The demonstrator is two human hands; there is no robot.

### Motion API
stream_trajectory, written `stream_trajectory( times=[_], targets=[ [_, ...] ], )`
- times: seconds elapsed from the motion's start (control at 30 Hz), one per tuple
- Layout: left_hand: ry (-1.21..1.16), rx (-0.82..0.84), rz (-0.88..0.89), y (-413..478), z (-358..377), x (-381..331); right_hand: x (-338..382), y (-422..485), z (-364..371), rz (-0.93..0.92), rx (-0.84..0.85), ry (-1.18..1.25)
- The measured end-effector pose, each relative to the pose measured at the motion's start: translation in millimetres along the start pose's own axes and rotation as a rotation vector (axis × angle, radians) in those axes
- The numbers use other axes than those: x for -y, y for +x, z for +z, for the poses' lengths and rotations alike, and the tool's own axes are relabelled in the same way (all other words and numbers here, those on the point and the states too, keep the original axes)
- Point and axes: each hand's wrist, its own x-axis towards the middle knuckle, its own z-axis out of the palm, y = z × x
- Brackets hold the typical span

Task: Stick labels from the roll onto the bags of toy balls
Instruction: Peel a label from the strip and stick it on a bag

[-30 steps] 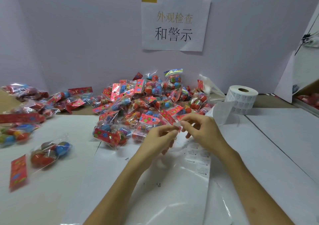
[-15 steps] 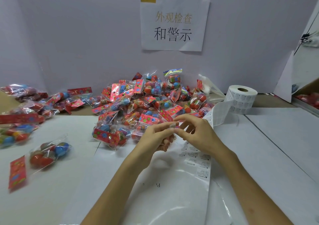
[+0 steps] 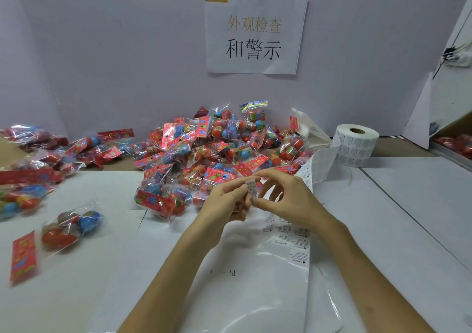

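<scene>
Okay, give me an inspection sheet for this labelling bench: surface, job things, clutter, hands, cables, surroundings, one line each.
Surface: white table; a clear plastic sheet lies under the arms.
Job's things: label roll stands at the right rear, its strip trailing toward the hands; pile of bags against the wall; loose bag front left.
Clutter: white packet behind the pile.
Hands: left hand and right hand both pinch one small label above the table.
Cables: nothing seen on the table; a dark shape at the far right, unclear.
Surroundings: pale wall with a paper sign.
</scene>
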Motion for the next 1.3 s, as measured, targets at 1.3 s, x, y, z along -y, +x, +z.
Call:
stream_trajectory(
  times=[1.3],
  targets=[
    [0.347, -0.648, 0.341, 0.4, -4.4, -1.8, 13.3, 5.4, 7.3, 0.162, -0.211, 0.252]
  ],
)
